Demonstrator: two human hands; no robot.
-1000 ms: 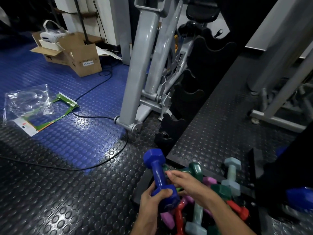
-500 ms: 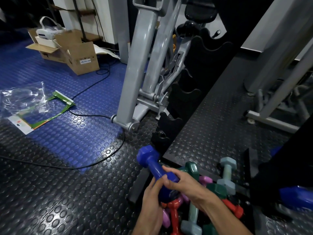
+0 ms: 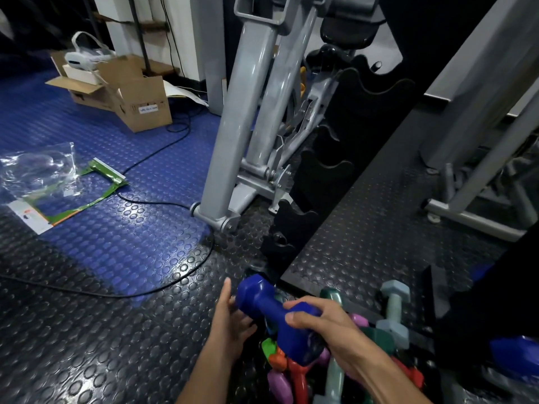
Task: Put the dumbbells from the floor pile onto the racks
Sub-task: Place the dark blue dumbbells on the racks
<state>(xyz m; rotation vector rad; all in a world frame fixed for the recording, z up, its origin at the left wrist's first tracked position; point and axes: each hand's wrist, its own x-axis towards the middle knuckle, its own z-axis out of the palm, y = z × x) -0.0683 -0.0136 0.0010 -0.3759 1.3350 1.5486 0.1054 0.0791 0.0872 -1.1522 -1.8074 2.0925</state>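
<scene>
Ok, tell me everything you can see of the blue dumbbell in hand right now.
The glossy blue hex-ended dumbbell looks vinyl-coated, with a thick handle between two faceted heads. It is lifted above the pile of coloured dumbbells, tilted, its far head up and left towards the black notched rack. The right hand grips the handle, fingers curled over it and partly hiding the near head. The left hand is open beside the far head; contact is unclear.

Blue dumbbell tilted above the multicoloured floor pile, black rack just beyond.
</scene>
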